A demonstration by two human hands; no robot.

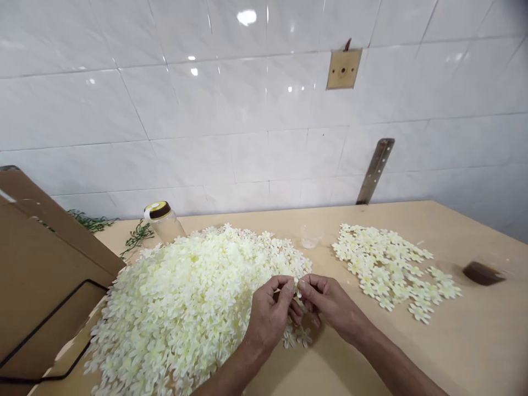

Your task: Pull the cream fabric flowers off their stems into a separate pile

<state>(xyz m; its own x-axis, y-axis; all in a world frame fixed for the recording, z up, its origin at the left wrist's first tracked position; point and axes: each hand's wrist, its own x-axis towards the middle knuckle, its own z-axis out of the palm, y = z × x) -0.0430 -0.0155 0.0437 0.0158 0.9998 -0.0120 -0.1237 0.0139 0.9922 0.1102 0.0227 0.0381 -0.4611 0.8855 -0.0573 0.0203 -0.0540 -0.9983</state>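
Note:
My left hand point(272, 311) and my right hand point(328, 305) meet at their fingertips, both closed in a pinch. Between them shows a bit of a small pale artificial flower point(297, 291), mostly covered by the fingers. To the left, and partly behind my left hand, spreads a big heap of white-yellow artificial flowers point(193, 297). A few loose flowers point(303, 336) lie on the table just under my hands. Farther right is a smaller, flatter spread of the same flowers point(383, 264).
A cardboard box point(49, 264) stands at the left, with a black wire frame point(45, 322) before it. Behind the heap are a clear bottle point(165, 223) and green plastic sprigs point(138, 236). A small clear cup point(309, 237) and a container of dark brown liquid point(482, 273) sit on the table point(466, 352).

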